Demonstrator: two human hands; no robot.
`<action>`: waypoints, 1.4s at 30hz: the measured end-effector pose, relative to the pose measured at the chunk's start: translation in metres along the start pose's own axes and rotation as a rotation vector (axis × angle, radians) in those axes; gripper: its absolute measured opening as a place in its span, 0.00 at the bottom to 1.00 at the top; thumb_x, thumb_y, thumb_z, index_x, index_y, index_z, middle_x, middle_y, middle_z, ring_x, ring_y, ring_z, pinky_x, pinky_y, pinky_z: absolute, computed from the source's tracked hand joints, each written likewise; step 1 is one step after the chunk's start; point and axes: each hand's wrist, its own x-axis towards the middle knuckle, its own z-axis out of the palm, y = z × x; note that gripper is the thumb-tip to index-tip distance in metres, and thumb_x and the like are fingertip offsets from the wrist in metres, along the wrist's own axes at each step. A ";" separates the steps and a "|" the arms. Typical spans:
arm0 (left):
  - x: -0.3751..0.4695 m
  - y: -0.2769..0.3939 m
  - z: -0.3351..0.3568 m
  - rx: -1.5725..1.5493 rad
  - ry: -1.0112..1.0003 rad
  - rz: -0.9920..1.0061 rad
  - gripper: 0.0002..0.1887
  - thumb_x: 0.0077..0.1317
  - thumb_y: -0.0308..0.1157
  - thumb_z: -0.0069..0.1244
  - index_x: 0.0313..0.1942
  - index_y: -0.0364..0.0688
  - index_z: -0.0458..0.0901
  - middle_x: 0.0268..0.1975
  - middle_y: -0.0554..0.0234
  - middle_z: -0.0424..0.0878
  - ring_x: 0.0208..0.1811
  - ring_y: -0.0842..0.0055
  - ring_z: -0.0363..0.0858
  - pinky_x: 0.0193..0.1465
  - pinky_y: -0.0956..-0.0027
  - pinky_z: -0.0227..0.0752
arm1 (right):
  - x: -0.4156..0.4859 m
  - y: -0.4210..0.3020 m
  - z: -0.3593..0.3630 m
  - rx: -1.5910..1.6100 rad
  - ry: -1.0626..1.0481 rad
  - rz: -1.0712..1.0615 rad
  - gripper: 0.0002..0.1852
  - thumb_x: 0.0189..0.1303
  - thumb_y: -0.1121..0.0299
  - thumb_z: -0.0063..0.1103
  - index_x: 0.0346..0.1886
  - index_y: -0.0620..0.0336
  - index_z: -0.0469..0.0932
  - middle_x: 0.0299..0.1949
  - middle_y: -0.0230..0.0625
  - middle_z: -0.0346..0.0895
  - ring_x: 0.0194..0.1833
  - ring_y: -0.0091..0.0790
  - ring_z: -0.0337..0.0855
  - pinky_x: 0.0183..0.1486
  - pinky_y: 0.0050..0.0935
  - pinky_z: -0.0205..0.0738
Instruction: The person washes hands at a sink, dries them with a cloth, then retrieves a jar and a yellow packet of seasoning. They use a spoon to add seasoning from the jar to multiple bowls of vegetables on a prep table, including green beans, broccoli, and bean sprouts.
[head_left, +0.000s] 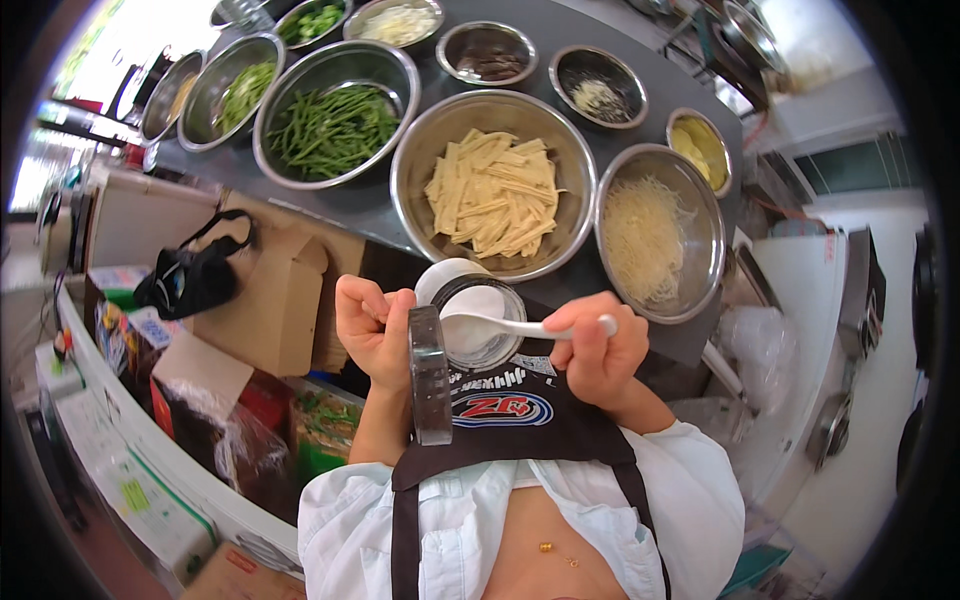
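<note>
My left hand grips a clear jar at its left side, with the thumb near the jar's lid. The lid stands open on edge beside the mouth. White contents show inside the jar; their exact kind is unclear. My right hand holds a white spoon by the handle, its bowl over the jar's mouth and bearing white material. A white rounded object shows just beyond the jar, partly hidden. Directly ahead is a large steel bowl of pale yellow tofu-skin sticks.
Right of it stands a bowl of thin noodles; left, a bowl of green beans. Several smaller steel bowls line the grey table, one with minced garlic. An open cardboard box and a black bag lie lower left.
</note>
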 end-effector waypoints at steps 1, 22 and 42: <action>0.003 -0.005 0.002 -0.002 -0.023 -0.017 0.15 0.61 0.12 0.44 0.30 0.42 0.57 0.18 0.78 0.58 0.16 0.94 0.55 0.19 0.84 0.47 | -0.004 0.000 -0.004 0.011 0.076 0.132 0.14 0.66 0.68 0.45 0.28 0.65 0.76 0.16 0.35 0.75 0.13 0.22 0.73 0.17 0.19 0.65; -0.028 -0.098 0.134 0.035 -0.092 -0.194 0.14 0.60 0.25 0.53 0.29 0.45 0.62 0.21 0.77 0.63 0.23 0.91 0.60 0.26 0.86 0.55 | -0.040 0.034 -0.158 0.004 0.569 -0.019 0.17 0.68 0.67 0.41 0.27 0.68 0.75 0.11 0.30 0.69 0.11 0.17 0.68 0.14 0.15 0.57; -0.024 -0.127 0.164 -0.051 -0.187 -0.259 0.13 0.60 0.22 0.52 0.29 0.43 0.62 0.24 0.74 0.66 0.23 0.91 0.60 0.26 0.86 0.53 | -0.049 0.050 -0.179 -0.047 0.704 0.014 0.18 0.69 0.66 0.39 0.27 0.66 0.74 0.12 0.29 0.69 0.11 0.16 0.65 0.13 0.15 0.55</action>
